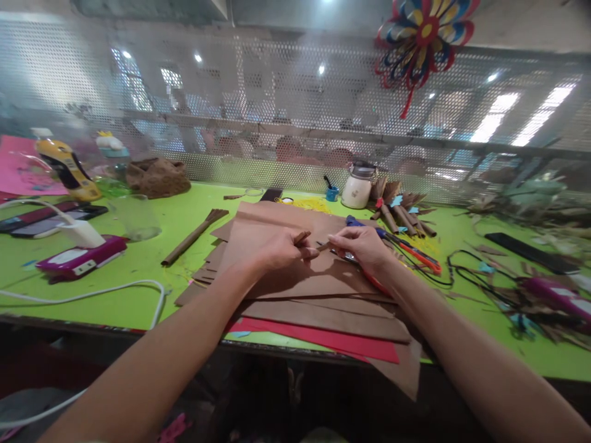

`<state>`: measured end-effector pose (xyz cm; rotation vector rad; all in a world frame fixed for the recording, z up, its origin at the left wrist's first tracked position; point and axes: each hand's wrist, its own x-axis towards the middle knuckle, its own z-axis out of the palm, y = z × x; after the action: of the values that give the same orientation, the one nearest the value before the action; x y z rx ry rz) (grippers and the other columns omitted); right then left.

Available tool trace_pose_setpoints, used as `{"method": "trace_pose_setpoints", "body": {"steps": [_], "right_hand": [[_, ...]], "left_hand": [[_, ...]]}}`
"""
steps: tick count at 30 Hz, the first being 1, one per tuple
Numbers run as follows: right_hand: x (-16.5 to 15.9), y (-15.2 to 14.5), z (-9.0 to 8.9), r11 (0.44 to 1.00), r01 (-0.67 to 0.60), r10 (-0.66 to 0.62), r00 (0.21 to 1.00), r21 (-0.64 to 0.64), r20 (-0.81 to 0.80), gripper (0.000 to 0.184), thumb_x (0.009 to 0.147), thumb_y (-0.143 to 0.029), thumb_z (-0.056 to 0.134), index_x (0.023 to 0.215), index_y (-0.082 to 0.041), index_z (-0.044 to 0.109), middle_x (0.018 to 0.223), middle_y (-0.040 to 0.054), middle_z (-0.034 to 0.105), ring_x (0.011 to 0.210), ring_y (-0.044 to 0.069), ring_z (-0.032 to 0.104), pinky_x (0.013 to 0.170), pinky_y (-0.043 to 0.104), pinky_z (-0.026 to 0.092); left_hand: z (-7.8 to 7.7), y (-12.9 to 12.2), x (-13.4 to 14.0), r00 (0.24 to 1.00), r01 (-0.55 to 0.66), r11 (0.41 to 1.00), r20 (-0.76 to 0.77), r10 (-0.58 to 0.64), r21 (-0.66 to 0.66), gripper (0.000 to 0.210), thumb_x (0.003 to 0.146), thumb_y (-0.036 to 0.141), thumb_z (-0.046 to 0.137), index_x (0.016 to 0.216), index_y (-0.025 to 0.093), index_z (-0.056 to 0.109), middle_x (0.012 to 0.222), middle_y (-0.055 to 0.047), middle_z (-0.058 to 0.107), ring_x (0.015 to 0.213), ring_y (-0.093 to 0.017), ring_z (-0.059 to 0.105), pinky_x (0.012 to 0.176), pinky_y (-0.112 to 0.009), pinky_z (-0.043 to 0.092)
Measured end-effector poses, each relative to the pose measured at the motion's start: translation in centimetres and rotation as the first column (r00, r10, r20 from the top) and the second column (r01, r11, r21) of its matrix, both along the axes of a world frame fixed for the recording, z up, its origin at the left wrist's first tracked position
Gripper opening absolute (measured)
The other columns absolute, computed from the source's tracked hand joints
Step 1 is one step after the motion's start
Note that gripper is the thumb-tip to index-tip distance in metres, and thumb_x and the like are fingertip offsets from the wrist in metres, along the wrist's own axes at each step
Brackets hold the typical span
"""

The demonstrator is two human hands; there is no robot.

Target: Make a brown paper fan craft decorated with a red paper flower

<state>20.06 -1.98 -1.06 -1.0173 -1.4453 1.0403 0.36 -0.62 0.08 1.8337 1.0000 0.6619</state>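
Over a stack of brown paper sheets, my two hands are close together. My left hand is closed around a small roll of brown paper, its end sticking up above the fingers. With thumb and fingertips, my right hand pinches a narrow brown paper strip, which points toward the left hand. Whether the strip touches the roll I cannot tell. Beneath my right hand lies a red-handled tool, partly hidden. Beside it are blue-handled pliers and an orange cutter.
A rolled brown paper tube lies left of the stack. Several finished-looking paper rolls sit by a white jar. Purple power strips with cables flank the work area. Red paper overhangs the green table's front edge.
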Motion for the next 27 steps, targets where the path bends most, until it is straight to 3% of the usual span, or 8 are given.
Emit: {"method": "trace_pose_setpoints", "body": {"steps": [5,10,16,19,23,27], "right_hand": [[0.5,0.3,-0.1,0.996,-0.073,0.07,0.996,-0.052,-0.055,0.028,0.062,-0.04,0.073,0.061,-0.013,0.066,0.051,0.0002,0.058,0.045,0.008,0.048,0.046,0.023,0.037],[1.2,0.6,0.0,0.967,-0.187,0.167,0.978,-0.171,-0.122,0.031,0.066,-0.043,0.07,0.06,-0.013,0.063,0.053,0.002,0.06,0.048,0.01,0.053,0.047,0.022,0.041],[1.1,0.7,-0.3,0.936,-0.197,0.137,0.968,-0.293,-0.212,0.029,0.066,-0.039,0.071,0.066,-0.012,0.062,0.055,0.0042,0.063,0.045,0.01,0.055,0.046,0.022,0.042],[0.7,0.6,-0.3,0.929,-0.238,0.176,0.958,-0.283,-0.229,0.028,0.071,-0.038,0.068,0.067,-0.011,0.061,0.054,0.0049,0.063,0.046,0.011,0.055,0.046,0.022,0.041],[0.6,0.2,0.6,0.926,-0.28,0.198,0.931,-0.253,-0.307,0.031,0.08,-0.042,0.057,0.071,-0.013,0.061,0.058,0.0044,0.062,0.053,0.012,0.057,0.049,0.023,0.043],[0.8,-0.6,1.6,0.935,-0.327,0.276,0.912,-0.133,-0.304,0.026,0.077,-0.033,0.062,0.095,-0.015,0.064,0.071,0.0038,0.065,0.065,0.013,0.059,0.062,0.026,0.047]], "left_hand": [[0.3,0.2,-0.1,0.998,0.059,0.995,-0.015,-0.058,0.075,0.022,0.07,0.031,0.06,0.061,0.018,0.046,0.056,0.002,0.046,0.053,-0.009,0.04,0.053,-0.023,0.033],[0.3,-0.3,0.0,0.994,0.104,0.99,-0.027,-0.102,0.096,0.01,0.074,0.023,0.053,0.066,0.017,0.049,0.06,0.001,0.05,0.056,-0.009,0.043,0.055,-0.024,0.035],[1.1,-0.6,0.1,0.99,0.085,0.978,-0.126,-0.061,0.193,0.017,0.073,0.032,0.054,0.066,0.016,0.055,0.061,0.0,0.053,0.059,-0.011,0.044,0.057,-0.024,0.033],[1.9,-1.1,0.2,0.992,0.088,0.982,-0.103,-0.072,0.168,0.018,0.072,0.031,0.056,0.061,0.017,0.053,0.056,0.002,0.048,0.057,-0.011,0.042,0.056,-0.024,0.031],[2.1,-1.0,-0.1,0.997,0.046,0.994,0.059,-0.052,0.098,0.02,0.07,0.028,0.061,0.06,0.017,0.048,0.057,0.003,0.044,0.056,-0.009,0.039,0.055,-0.022,0.031],[1.5,-0.3,-0.6,0.97,0.182,0.983,0.169,-0.176,-0.019,0.025,0.075,0.037,0.056,0.065,0.015,0.052,0.057,0.003,0.043,0.052,-0.008,0.035,0.05,-0.022,0.026]]}}
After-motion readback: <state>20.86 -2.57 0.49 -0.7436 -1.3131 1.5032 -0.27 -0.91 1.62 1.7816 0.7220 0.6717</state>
